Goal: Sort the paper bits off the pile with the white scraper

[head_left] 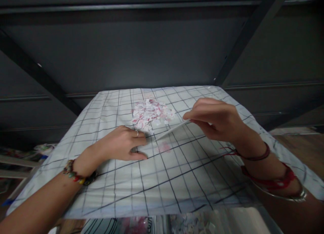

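Note:
In the head view, my right hand (215, 119) pinches one end of a thin white strip (173, 130), perhaps a sheet seen edge-on. The strip slants down to the left, its lower end close to the cloth. My left hand (124, 143) rests on the checked tablecloth (121, 183), thumb and fingers apart, with nothing in them. Just beyond its fingertips lies a loose heap of small torn paper pieces (152, 114), white with pink patches. A faint pink patch (164, 147) shows on the cloth below the strip.
A dark grey panelled wall (141, 52) stands behind the table. Below the front edge are a clear container of paper scraps (192, 224) and a pink packet (134, 224). A pale wooden rail (17, 161) is at the left, wooden floor (308, 122) at the right.

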{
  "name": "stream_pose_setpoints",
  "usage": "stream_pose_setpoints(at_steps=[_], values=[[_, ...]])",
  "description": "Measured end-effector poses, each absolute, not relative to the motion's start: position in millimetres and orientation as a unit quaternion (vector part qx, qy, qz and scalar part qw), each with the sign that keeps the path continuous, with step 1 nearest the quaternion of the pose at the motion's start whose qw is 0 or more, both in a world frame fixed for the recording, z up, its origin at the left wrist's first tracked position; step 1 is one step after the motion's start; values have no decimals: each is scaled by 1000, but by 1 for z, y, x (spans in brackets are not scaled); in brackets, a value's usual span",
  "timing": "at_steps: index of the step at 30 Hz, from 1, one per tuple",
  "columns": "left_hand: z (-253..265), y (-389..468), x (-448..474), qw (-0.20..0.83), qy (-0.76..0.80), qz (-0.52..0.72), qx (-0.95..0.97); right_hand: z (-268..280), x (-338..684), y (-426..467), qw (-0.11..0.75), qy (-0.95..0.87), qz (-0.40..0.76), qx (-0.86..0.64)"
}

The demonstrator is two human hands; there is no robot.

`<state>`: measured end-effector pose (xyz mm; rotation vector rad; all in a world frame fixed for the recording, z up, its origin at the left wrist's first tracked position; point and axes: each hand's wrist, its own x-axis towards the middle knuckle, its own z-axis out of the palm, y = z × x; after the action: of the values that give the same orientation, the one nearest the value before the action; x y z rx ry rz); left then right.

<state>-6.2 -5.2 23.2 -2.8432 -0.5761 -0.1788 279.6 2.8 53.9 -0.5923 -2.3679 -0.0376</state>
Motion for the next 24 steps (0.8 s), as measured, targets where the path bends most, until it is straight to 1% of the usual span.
stream_pose_setpoints(at_steps=[5,9,13,16,18,22,24], values=[[24,-6,-7,97,-202,-52,-973,53,278,3,305,-928,8,-216],[24,-8,-6,76,-196,-51,-976,59,281,-1,298,-929,26,-216],[24,-9,-6,56,-192,-48,-979,62,284,-3,298,-927,13,-226],[24,-8,-8,37,-196,-40,-979,62,283,-1,308,-929,-1,-205],[24,-8,-9,22,-194,-40,-980,64,282,0,292,-934,0,-203],[23,-9,-7,-37,-179,-67,-981,72,283,-9,232,-946,4,-226],[22,-10,-5,-74,-163,-83,-980,74,284,-18,234,-942,4,-239]])
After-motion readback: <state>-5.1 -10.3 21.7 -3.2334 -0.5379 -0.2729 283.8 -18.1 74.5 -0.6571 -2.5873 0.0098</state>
